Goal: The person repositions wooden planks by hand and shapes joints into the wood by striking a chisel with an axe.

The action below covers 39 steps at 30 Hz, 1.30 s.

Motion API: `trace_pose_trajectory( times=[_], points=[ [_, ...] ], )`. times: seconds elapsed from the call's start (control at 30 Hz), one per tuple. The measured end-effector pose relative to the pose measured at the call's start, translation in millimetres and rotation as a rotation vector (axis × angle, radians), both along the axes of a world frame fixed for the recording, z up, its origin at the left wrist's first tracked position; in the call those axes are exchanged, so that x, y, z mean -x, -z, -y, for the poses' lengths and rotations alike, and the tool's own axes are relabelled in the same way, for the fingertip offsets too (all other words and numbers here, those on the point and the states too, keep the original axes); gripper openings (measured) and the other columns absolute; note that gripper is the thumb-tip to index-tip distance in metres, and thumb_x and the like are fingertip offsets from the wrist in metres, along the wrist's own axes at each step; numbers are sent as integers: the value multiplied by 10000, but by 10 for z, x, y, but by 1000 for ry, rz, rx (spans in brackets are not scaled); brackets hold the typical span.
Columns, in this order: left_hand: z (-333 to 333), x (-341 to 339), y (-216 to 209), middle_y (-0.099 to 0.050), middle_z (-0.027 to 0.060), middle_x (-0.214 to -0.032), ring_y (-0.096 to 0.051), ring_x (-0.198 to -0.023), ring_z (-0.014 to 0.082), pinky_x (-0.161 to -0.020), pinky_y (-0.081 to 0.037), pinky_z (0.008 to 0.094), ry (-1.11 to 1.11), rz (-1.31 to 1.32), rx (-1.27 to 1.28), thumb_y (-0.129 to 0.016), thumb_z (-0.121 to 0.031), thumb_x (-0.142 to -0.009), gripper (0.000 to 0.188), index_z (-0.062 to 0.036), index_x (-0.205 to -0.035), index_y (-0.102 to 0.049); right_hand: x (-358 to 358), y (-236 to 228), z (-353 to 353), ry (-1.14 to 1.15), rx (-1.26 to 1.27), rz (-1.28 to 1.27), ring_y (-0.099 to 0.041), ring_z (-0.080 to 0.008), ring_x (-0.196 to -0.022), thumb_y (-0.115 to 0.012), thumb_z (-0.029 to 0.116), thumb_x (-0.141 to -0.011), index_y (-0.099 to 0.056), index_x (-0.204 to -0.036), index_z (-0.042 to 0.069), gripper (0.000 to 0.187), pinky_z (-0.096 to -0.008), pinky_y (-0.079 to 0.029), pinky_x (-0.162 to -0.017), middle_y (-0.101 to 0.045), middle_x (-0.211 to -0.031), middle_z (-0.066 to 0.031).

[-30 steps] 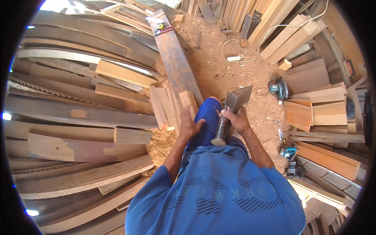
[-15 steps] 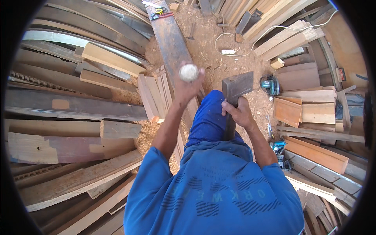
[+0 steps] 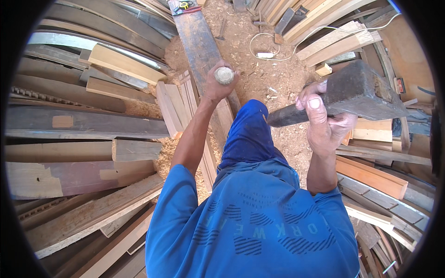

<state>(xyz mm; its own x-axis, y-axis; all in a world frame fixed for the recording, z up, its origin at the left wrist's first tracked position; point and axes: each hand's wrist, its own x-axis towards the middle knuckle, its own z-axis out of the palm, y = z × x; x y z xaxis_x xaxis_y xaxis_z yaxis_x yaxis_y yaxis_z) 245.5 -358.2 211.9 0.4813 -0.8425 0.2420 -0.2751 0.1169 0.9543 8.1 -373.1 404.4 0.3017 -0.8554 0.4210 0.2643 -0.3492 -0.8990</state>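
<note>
A: What are we seeing in the hands?

B: Near the middle of the frame, we're watching the left hand (image 3: 215, 89) gripping a handle (image 3: 225, 75). Its pale round end is showing at the top of the fist; the rest is hiding underneath, so we're not telling its full shape.

A: And right of centre?

B: There we're seeing the right hand (image 3: 324, 121) holding a dark mallet (image 3: 364, 92), the fingers wrapping around it close to the blocky head. The shaft is slanting toward the middle of the frame, ending near the knee of the blue trousers (image 3: 250, 134).

A: Are we finding any writing?

B: At lower centre, we're noticing faint lettering (image 3: 281, 230) among striped blocks on the blue shirt (image 3: 250, 192), with smaller, blurry print above it.

A: What else are we seeing?

B: At upper left of centre, a long dark plank (image 3: 198, 39) is running behind the left hand. A white power strip (image 3: 265, 55) is lying at upper centre, and boards (image 3: 92, 121) are filling the left side.
</note>
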Motion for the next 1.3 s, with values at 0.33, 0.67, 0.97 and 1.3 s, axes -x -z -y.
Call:
trace_pose_trajectory(
  times=[0.33,0.67,0.97,1.3],
  points=[
    [-106,112,95,-602,22,-776,-595,-738,150,-691,-486,307,147,99,37,-757,-66,-788,155,-92,-818,-607,-12,-53,-41,41,108,-109,-587,-189,-702,-613,-10,-942,-536,-1147,-20,219,-370,-521,-661,-600,-793,-125],
    [-166,-8,243,-656,35,-789,-619,-732,125,-698,-512,304,223,24,84,-748,-30,-739,172,-66,-862,-634,-587,789,349,-274,501,-1314,-693,-346,-736,-655,286,-909,-712,-982,9,291,-456,-533,-663,-694,-749,-181],
    [-204,23,224,-652,49,-781,-607,-727,121,-676,-497,296,203,113,145,-740,-77,-767,141,-68,-856,-632,-580,851,340,-35,469,-599,-669,-409,-694,-673,277,-846,-699,-945,20,276,-481,-533,-654,-668,-719,-218],
    [-376,-12,740,-720,101,-1098,-670,-1053,253,-982,-495,370,265,123,-108,-732,-106,-749,364,-63,-1109,-691,-481,1139,240,-256,373,-1127,-697,-408,-747,-671,258,-828,-699,-970,13,285,-484,-566,-662,-697,-775,-216]
  ],
)
